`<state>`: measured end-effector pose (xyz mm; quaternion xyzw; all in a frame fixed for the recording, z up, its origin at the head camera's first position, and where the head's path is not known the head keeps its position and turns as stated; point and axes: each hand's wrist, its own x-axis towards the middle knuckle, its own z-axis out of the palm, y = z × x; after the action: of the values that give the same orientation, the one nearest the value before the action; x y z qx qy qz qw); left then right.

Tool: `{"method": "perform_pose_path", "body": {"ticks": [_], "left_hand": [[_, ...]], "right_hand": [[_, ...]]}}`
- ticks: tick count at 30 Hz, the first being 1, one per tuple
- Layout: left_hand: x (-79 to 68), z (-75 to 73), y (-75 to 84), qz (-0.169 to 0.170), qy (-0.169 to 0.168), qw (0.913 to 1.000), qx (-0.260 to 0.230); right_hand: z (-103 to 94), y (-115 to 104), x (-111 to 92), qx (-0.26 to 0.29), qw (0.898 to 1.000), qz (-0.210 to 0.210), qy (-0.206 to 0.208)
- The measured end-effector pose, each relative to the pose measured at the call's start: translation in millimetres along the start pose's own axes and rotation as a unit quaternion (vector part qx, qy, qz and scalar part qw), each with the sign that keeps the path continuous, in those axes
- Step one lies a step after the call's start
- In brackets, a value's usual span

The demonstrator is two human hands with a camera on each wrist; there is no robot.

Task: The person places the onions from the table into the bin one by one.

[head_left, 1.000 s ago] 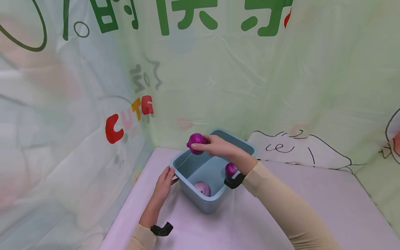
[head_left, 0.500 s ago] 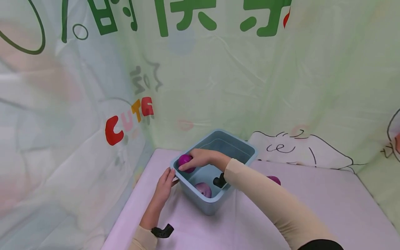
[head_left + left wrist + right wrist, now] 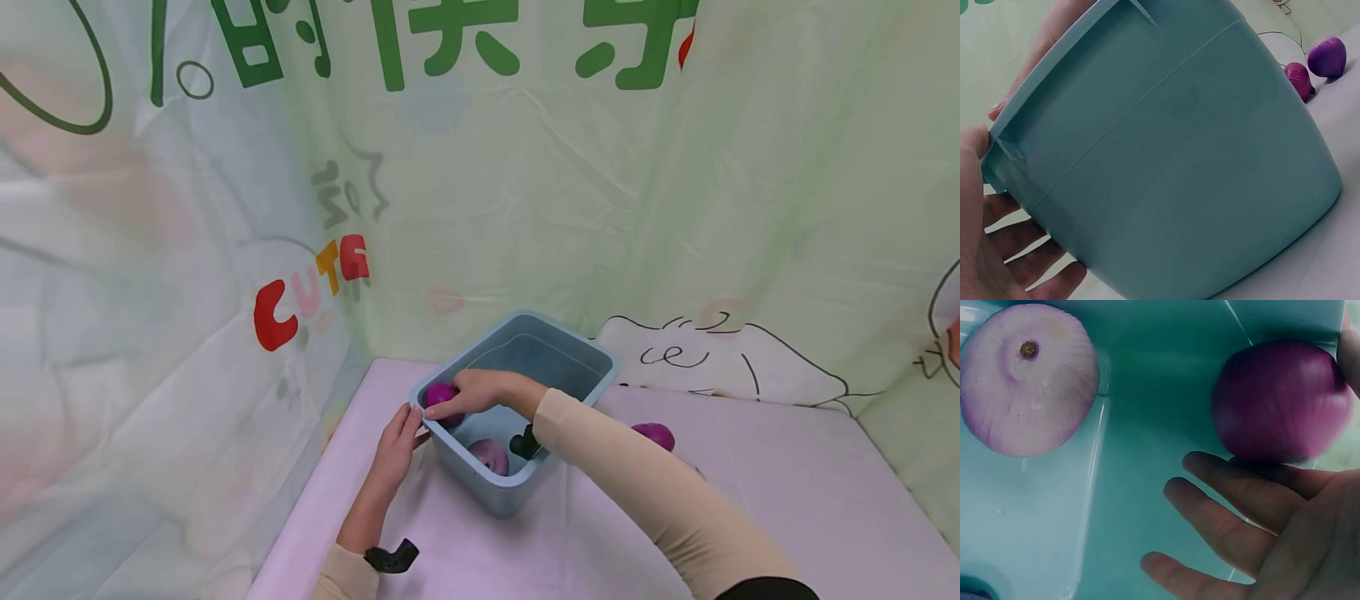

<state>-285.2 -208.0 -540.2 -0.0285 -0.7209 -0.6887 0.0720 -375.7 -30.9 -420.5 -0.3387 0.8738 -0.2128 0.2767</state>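
My right hand (image 3: 483, 393) reaches into a blue plastic bin (image 3: 517, 481) and holds a purple onion (image 3: 442, 404) low at the bin's left corner. In the right wrist view the thumb and index finger lie against this purple onion (image 3: 1282, 403), while the other fingers (image 3: 1210, 522) are spread. A paler onion (image 3: 489, 457), its root end showing in the right wrist view, lies on the bin floor. My left hand (image 3: 395, 444) grips the bin's left corner. In the left wrist view its thumb is at the rim and its fingers (image 3: 1029, 244) touch the outer wall.
Beyond my right forearm, a purple onion (image 3: 655, 435) lies on the pale cloth-covered table (image 3: 795, 483). Two purple onions, one ridged (image 3: 1299, 80) and one smooth (image 3: 1327, 57), appear behind the bin in the left wrist view. Printed curtains (image 3: 525, 208) enclose the table.
My right hand has lowered the purple onion from above the bin's rim down into its left corner. The onion on the table has come into sight. The left hand keeps its place.
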Motion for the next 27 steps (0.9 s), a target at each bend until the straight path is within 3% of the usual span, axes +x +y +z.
{"method": "perform_pose_path", "body": {"ticks": [7, 14, 21, 27], "left_hand": [[0.0, 1.4, -4.7, 0.013, -0.011, 0.9998, 0.0], [-2.5, 3.1, -4.0, -0.004, 0.003, 0.9999, 0.015], [-1.2, 3.1, -0.2, -0.005, -0.001, 0.9998, 0.018], [-2.4, 1.2, -0.4, 0.001, 0.005, 0.9999, 0.015]], "right_hand": [[-4.5, 0.5, -6.9, -0.002, 1.0, -0.006, 0.011], [-30.4, 2.3, -25.4, 0.019, 0.999, -0.012, 0.034], [-65.3, 10.5, -68.4, 0.033, 0.995, -0.02, 0.094], [-85.2, 27.2, -113.0, 0.092, 0.985, -0.031, 0.146]]}}
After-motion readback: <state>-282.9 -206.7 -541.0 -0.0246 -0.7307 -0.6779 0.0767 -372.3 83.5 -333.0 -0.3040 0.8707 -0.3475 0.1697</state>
